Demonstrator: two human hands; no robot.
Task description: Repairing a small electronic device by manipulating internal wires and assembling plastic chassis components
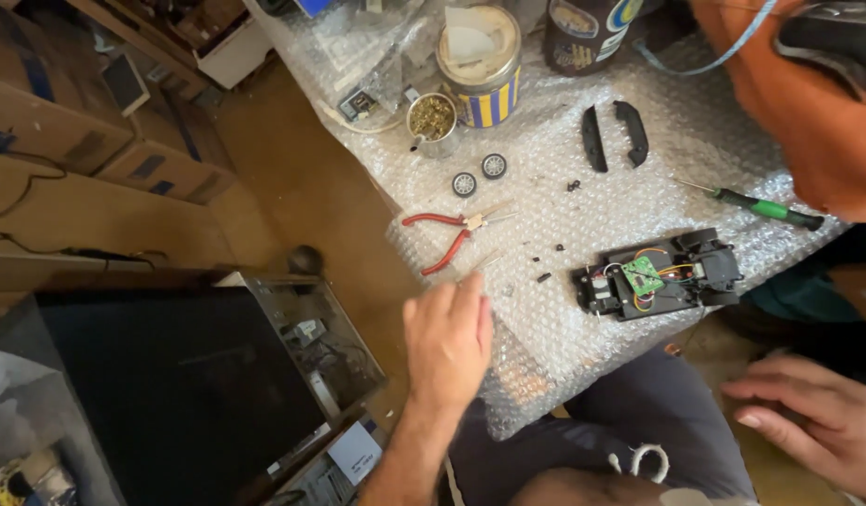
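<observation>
On the desk's bubble wrap [583, 215], left hand [447, 342] rests, fingers together, near red pliers [442, 239]; right hand [808, 417] spread, empty.

1. Bubble wrap [564, 337] over the table: clear, glossy, dimpled plastic
2. Pliers [452, 236]: smooth red plastic grips, bare metal jaws
3. Toy car chassis [658, 274]: matt black plastic, green circuit board, thin coated wires
4. Screwdriver [766, 208]: green-and-black plastic handle, metal shaft
5. Tin can [480, 64]: shiny metal, paper inside

Cluttered repair workshop, pliers [449, 236], screwdriver [768, 209], opened toy-car chassis [656, 275]
</observation>
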